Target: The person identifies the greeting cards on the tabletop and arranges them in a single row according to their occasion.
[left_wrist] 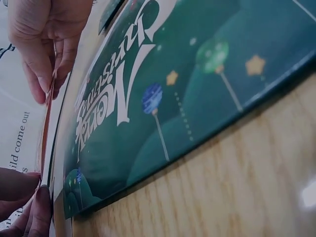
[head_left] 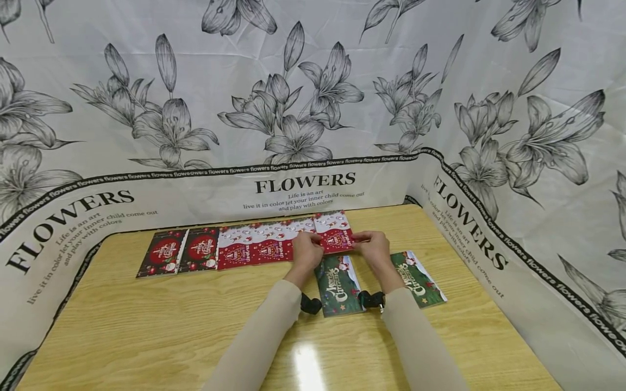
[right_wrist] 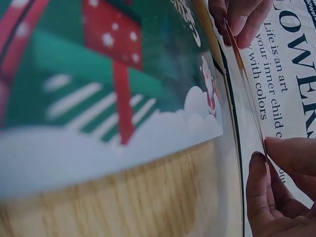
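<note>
Near the far edge of the table (head_left: pixel 146 326), the left hand (head_left: pixel 307 254) and the right hand (head_left: pixel 374 251) pinch opposite sides of a red-and-white card (head_left: pixel 333 227). It is at the right end of a row with matching cards (head_left: pixel 254 247) and two dark cards (head_left: pixel 199 250). One green card (head_left: pixel 338 288) lies between the wrists; a second green card (head_left: pixel 424 279) lies by the right forearm.
</note>
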`<state>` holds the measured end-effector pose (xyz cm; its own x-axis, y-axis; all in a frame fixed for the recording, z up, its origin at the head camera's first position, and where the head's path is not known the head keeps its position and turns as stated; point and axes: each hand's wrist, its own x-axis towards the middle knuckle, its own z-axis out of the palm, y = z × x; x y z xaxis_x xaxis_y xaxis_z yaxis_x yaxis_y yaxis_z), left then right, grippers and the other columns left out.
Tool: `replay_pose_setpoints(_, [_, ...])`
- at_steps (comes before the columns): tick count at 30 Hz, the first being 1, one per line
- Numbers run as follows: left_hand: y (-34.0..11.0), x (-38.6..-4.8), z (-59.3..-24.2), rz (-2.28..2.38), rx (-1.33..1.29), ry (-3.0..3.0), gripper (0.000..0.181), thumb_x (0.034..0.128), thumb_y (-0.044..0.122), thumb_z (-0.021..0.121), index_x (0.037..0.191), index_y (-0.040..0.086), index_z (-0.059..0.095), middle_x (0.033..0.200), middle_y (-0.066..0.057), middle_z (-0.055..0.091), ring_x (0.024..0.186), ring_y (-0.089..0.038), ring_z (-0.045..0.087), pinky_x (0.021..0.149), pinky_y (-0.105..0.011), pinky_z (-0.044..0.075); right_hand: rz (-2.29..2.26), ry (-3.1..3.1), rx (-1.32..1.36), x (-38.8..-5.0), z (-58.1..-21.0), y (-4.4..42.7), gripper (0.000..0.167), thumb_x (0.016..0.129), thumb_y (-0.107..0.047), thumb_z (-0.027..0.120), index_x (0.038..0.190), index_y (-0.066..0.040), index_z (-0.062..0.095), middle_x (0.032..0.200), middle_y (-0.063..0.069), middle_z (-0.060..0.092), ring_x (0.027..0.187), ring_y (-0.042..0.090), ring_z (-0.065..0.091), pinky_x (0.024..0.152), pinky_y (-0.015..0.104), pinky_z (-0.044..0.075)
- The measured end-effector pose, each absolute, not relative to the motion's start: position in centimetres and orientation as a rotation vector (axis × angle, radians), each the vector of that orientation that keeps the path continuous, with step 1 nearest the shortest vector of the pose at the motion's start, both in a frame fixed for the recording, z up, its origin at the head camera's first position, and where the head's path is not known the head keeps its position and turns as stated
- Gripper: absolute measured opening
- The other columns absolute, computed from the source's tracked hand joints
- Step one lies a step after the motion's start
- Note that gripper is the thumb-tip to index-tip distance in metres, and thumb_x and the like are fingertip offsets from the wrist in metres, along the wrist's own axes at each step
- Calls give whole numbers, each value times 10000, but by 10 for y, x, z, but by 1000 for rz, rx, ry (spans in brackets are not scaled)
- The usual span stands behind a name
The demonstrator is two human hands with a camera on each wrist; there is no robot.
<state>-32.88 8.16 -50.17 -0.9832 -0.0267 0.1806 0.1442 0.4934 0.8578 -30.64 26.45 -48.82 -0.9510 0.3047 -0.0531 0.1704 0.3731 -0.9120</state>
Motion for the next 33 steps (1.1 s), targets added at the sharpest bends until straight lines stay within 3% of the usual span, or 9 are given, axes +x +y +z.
replay_pose_setpoints(7, [82,-329,-503,-1496,-62,-2603,293,758,-131,741,1019,-22,815,997,-145,757,1026,-322,685,890,-403,586,1579,-2540,-415,-306,-492,264,261,925,27,755,1184,3,779,1210,200,715,1016,278,607,752,292,467])
replay_pose_setpoints(15, [84,-328,-505,-1490,-77,-2619,300,754,-147,725,1018,-32,808,1005,-165,761,1037,-333,692,905,-409,590,1562,-2557,-424,-305,-497,264,253,934,31,744,1184,8,773,1232,213,700,1018,268,590,727,293,446])
replay_pose_setpoints(19, [85,-328,-505,-1495,-86,-2623,310,757,-151,714,1037,-47,801,1023,-179,757,1049,-339,690,907,-408,592,1563,-2566,-433,-306,-497,264,273,933,45,735,1204,17,761,1295,234,669,1165,332,586,910,403,496])
replay_pose_setpoints(23, [84,-327,-504,-1485,-92,-2639,325,763,-150,717,1063,-53,795,1045,-182,755,1059,-340,690,923,-417,586,1560,-2572,-445,-308,-498,264,291,927,63,730,1215,29,751,1351,251,642,1296,374,544,1094,503,435])
replay_pose_setpoints(33, [86,-328,-505,-1425,-96,-2666,298,765,-124,741,1042,-35,804,994,-152,748,949,-292,680,864,-398,586,1547,-2565,-470,-308,-500,261,294,927,76,731,1218,33,748,1336,250,650,1244,371,574,1020,477,490])
